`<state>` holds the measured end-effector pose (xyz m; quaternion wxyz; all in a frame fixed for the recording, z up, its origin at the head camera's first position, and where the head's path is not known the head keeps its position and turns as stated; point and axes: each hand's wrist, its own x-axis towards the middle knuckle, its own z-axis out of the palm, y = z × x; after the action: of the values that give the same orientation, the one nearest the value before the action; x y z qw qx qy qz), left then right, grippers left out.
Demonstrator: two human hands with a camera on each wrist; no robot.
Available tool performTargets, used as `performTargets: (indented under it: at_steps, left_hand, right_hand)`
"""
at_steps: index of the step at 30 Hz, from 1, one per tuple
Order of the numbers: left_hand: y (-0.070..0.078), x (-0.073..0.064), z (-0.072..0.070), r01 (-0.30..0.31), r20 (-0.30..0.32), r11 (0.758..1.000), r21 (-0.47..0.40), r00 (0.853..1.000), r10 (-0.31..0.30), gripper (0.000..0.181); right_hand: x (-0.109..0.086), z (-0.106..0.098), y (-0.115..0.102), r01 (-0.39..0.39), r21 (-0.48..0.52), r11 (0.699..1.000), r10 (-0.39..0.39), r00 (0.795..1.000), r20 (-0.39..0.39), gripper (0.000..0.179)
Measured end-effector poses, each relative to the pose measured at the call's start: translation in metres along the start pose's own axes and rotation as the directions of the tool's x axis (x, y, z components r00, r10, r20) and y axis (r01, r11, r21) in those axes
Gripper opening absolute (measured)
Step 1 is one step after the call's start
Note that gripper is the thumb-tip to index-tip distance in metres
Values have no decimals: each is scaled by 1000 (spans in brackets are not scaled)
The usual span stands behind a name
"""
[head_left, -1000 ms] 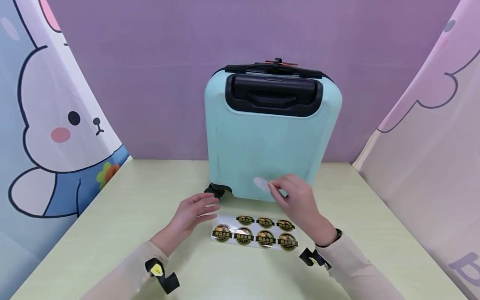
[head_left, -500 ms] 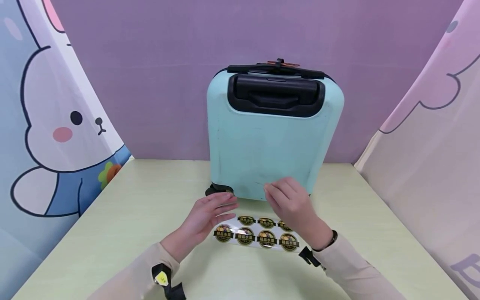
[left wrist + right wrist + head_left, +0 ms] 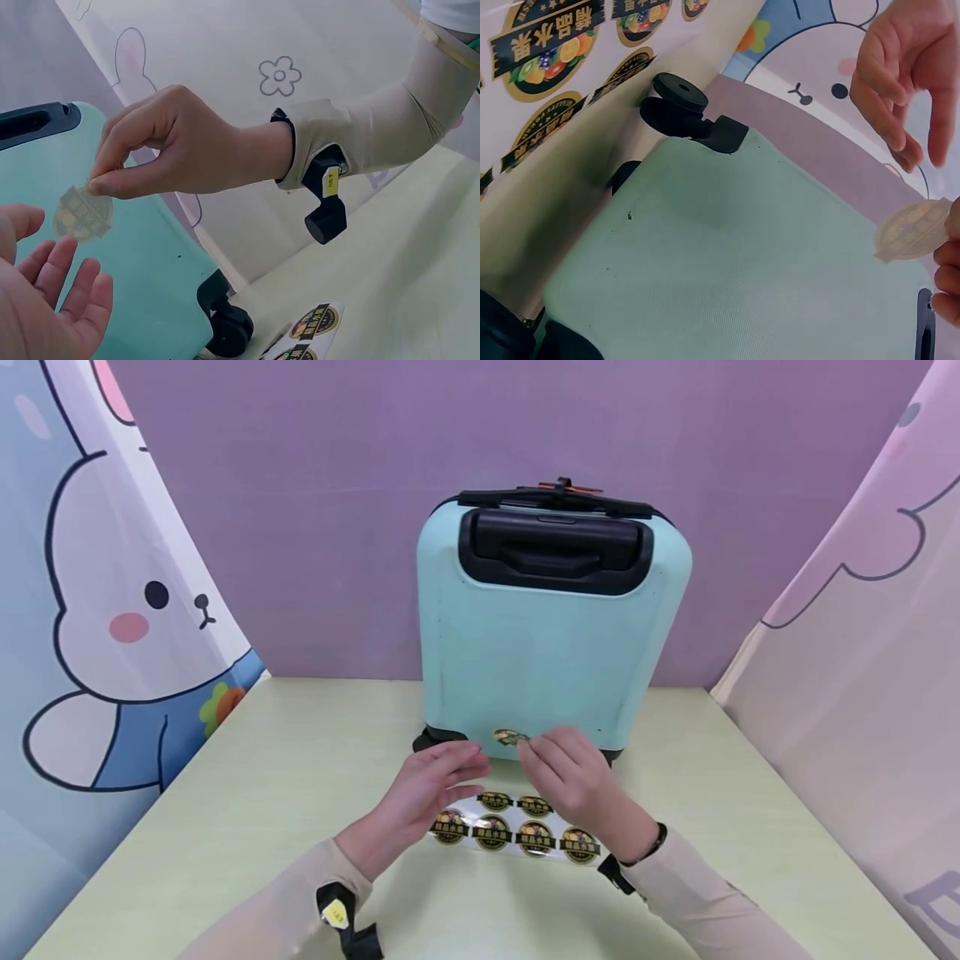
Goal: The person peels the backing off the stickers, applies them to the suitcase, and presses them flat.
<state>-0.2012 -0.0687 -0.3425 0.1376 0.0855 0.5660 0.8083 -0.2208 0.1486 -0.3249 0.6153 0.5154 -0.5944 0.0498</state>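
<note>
My right hand (image 3: 573,777) pinches a round sticker (image 3: 508,737) at its edge between thumb and forefinger. Black and gold print shows on the sticker in the head view, while its pale side faces both wrist cameras. My left hand (image 3: 420,789) is held close by with relaxed, slightly bent fingers. In the left wrist view its fingertips (image 3: 66,247) come right to the sticker's lower edge. Below the hands lies a glossy white sheet (image 3: 515,818) with several more such stickers, partly covered by the right hand.
A mint green suitcase (image 3: 551,660) with a black handle recess (image 3: 555,552) stands upright behind the hands. One of its black wheels (image 3: 229,330) shows in the left wrist view. The pale table (image 3: 225,827) runs back to a purple curtain (image 3: 322,527).
The right hand has turned the sticker from its pale side to its printed face in the head view and lowered it slightly. My left hand has moved right, closer to it.
</note>
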Motion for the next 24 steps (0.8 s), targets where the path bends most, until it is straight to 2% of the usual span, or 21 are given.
performTargets:
  at_steps: [3,12,19,24]
  left_hand:
    - [-1,2,2,5,7,1000,13,1000,-5,26]
    - [-3,4,6,-2,19,1000,10,1000,1,10]
    - [-3,4,8,-10,-9,1000,2,1000,10,10]
    - [-4,4,8,-16,-15,1000,-5,1000,16,10]
  right_hand:
    - [-1,1,-1,46,-15,999,-45,999,28,19]
    - [-3,2,-2,145,-28,989,-142,985,100,19]
    - [-5,0,-5,180,-49,982,-169,970,173,22]
    - [-7,-1,-6,198,-57,979,-184,964,193,23]
